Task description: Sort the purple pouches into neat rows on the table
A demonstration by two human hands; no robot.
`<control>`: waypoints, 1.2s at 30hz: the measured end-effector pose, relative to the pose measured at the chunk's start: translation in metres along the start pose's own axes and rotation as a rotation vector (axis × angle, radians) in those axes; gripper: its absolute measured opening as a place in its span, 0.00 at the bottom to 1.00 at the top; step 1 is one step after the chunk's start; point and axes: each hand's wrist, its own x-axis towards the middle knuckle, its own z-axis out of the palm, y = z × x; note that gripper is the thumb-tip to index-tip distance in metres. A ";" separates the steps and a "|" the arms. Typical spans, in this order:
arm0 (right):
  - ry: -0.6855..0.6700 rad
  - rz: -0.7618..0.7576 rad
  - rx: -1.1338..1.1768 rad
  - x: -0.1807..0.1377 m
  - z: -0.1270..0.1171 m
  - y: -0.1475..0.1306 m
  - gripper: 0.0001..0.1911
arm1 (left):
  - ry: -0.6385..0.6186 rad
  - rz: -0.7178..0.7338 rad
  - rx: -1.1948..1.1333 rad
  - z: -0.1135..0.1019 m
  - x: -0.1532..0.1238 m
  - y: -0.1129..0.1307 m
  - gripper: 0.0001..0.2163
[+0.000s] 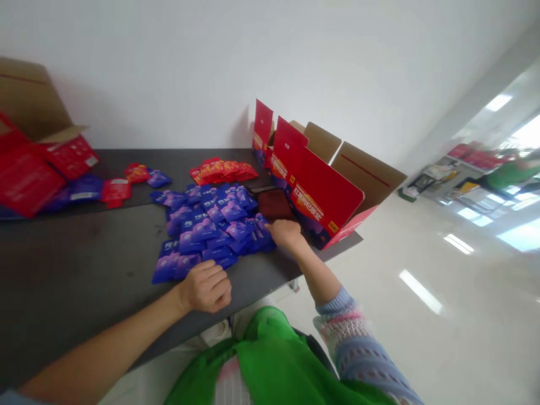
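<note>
A spread pile of blue-purple packets (211, 225) lies on the dark table in front of me. My left hand (207, 287) is curled into a fist at the near edge of the pile, close to the lowest packets, and nothing sticks out of it. At the pile's right edge, my right hand (287, 232) is closed, with a fingertip against the packets there. Whether it grips one is hidden. Just beyond that hand lies a dark brown flat item (276, 203), beside the red boxes.
Open red cardboard boxes (320, 197) stand in a row along the table's right end. Orange-red packets (223, 170) lie behind the blue pile. At left are another open carton (34, 101) and loose red packets (116, 191). A white wall rises behind the dark table (105, 253).
</note>
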 end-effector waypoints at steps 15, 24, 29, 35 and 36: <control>0.037 -0.123 0.060 -0.022 0.007 -0.006 0.34 | 0.004 -0.014 0.122 -0.008 0.002 0.000 0.12; 0.067 -0.191 0.115 -0.023 0.021 -0.003 0.40 | -0.148 -0.403 0.632 -0.082 -0.025 -0.113 0.15; 0.025 -0.239 0.253 -0.016 0.022 0.014 0.35 | -0.338 -1.219 0.755 -0.087 -0.066 -0.182 0.15; -0.005 -0.342 0.286 0.002 0.034 0.036 0.35 | -0.207 -1.617 0.783 -0.083 -0.071 -0.236 0.19; -0.004 -0.357 0.292 0.005 0.035 0.038 0.35 | -0.208 -1.636 0.768 -0.081 -0.072 -0.242 0.21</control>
